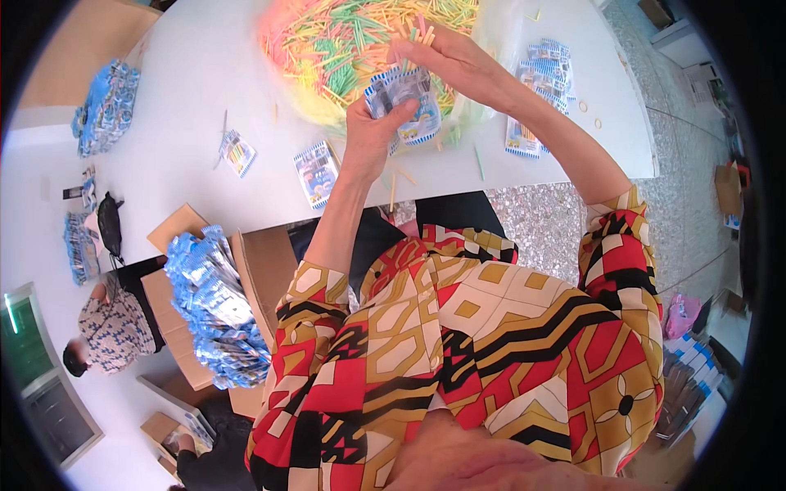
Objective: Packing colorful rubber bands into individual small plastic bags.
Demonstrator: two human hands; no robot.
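Note:
My left hand point(370, 137) is closed on a small blue-and-white striped plastic packet point(424, 114), its thumb pressed across the front. Just above the packet, my right hand point(463, 67) pinches a few thin pastel sticks point(422, 33), whose ends poke up past the fingers. Both hands are over the near side of a big heap of pink, yellow, green and orange sticks point(340, 45) on clear plastic sheeting. Whether any sticks are inside the held packet, I cannot tell.
On the white table point(205, 90) lie a flat packet point(316, 173), a small packet with sticks point(237, 153), overlapping packets point(547, 78) and a bundle of packets point(108, 106). A cardboard box point(176, 327) of blue packets point(209, 295) stands at my left. Two other people point(123, 331) are nearby.

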